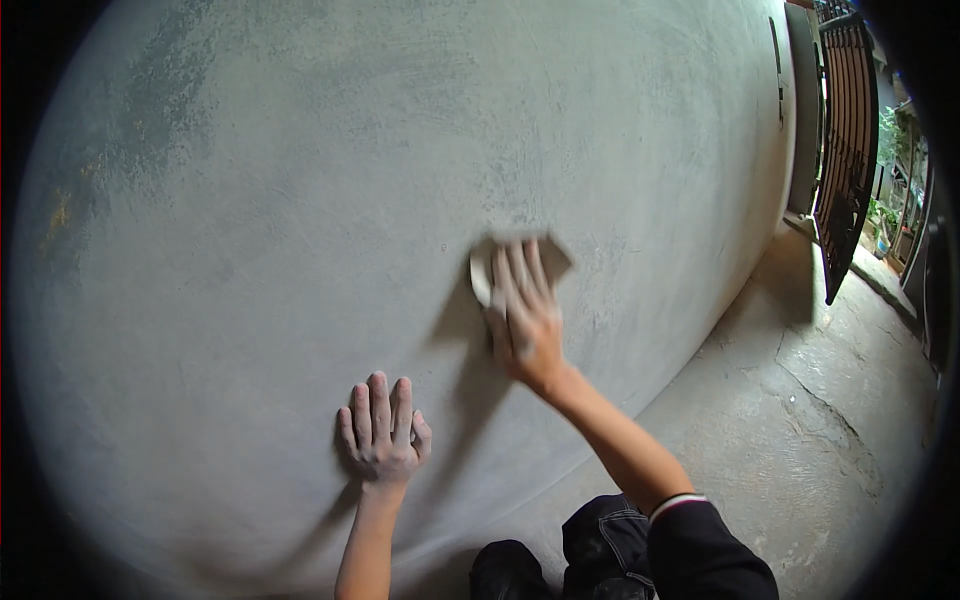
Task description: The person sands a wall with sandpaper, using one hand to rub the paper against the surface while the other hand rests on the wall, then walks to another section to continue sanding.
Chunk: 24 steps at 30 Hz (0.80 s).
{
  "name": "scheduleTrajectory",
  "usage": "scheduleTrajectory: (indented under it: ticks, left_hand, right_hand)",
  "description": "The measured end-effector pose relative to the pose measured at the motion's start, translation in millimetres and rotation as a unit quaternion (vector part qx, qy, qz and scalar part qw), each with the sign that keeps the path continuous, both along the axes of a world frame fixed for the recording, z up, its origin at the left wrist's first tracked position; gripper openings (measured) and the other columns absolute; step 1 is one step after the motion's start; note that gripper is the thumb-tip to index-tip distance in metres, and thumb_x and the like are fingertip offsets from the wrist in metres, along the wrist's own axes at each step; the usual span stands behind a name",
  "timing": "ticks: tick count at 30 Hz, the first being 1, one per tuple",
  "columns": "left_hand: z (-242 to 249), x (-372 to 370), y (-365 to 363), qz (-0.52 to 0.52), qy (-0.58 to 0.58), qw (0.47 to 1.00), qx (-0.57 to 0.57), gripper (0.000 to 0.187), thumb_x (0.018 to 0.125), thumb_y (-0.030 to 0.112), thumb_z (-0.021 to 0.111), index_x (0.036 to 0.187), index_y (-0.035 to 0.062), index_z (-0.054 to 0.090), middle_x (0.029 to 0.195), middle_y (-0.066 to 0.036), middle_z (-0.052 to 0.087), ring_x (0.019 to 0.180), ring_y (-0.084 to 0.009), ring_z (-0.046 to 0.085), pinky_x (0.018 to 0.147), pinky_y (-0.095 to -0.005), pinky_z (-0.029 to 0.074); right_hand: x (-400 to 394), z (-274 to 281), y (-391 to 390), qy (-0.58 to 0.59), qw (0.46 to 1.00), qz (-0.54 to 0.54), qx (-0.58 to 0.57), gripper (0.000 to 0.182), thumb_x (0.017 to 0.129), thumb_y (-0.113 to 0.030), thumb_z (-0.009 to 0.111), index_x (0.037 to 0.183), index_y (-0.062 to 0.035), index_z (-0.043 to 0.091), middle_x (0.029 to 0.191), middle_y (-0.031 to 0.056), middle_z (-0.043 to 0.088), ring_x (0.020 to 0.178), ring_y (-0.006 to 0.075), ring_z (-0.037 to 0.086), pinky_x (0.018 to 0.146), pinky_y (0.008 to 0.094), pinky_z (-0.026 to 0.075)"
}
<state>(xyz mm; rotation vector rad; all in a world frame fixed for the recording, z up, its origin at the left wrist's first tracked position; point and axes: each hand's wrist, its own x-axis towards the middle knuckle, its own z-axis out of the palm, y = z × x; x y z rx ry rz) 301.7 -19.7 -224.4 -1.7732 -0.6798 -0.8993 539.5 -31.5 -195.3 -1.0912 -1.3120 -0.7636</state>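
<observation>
A grey wall (300, 230) with darker, patchy areas fills most of the view. My right hand (525, 310) presses a pale sheet (482, 268), which looks like sandpaper, flat against the wall; the sheet's edges show around my fingers and are slightly blurred. Lower and to the left, my left hand (383, 432) rests on the wall with its fingers spread, holding nothing. Whitish dust covers the fingers of both hands.
A cracked concrete floor (790, 400) lies at the lower right. A dark barred gate (848, 140) stands at the far right, with plants (885, 215) beyond it. My dark-trousered legs (605, 545) show at the bottom.
</observation>
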Motion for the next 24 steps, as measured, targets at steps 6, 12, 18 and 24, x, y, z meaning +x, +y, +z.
scheduleTrajectory:
  ticks: [6,12,18,24]
  left_hand:
    - [-1,8,1,-0.004,-0.010,1.000,0.004,0.045,0.095,0.029,0.038,0.132,0.0104,0.056,0.140,-0.016,0.048,0.134,-0.0334,0.040,0.113,-0.0472,0.022]
    - [0,5,1,-0.007,-0.011,1.000,0.003,0.045,0.094,0.030,0.039,0.132,0.0121,0.056,0.141,-0.016,0.048,0.134,-0.0328,0.040,0.113,-0.0471,0.022]
    - [-3,11,0,-0.007,-0.019,1.000,0.001,0.044,0.094,0.029,0.039,0.129,0.0106,0.059,0.139,-0.016,0.049,0.133,-0.0332,0.040,0.113,-0.0474,0.022]
    - [-1,9,-1,-0.007,-0.018,1.000,-0.007,0.044,0.095,0.030,0.039,0.129,0.0111,0.059,0.140,-0.016,0.048,0.134,-0.0333,0.040,0.113,-0.0478,0.021]
  right_hand:
    - [23,73,-6,-0.040,0.998,0.018,0.047,0.048,0.089,-0.018,0.057,0.135,-0.0053,0.049,0.144,0.0145,0.043,0.137,0.0364,0.034,0.104,0.0481,0.036]
    - [12,-35,-6,-0.073,0.996,-0.002,-0.043,0.049,0.089,-0.020,0.057,0.135,-0.0050,0.049,0.143,0.0138,0.045,0.135,0.0344,0.038,0.101,0.0498,0.039]
    - [23,101,1,-0.069,0.994,0.016,0.082,0.052,0.089,-0.017,0.055,0.140,-0.0107,0.045,0.147,0.0136,0.039,0.138,0.0363,0.032,0.101,0.0507,0.038]
    - [7,-26,-3,-0.020,0.999,0.002,-0.043,0.050,0.088,-0.022,0.057,0.135,-0.0067,0.050,0.142,0.0151,0.046,0.136,0.0367,0.037,0.107,0.0530,0.033]
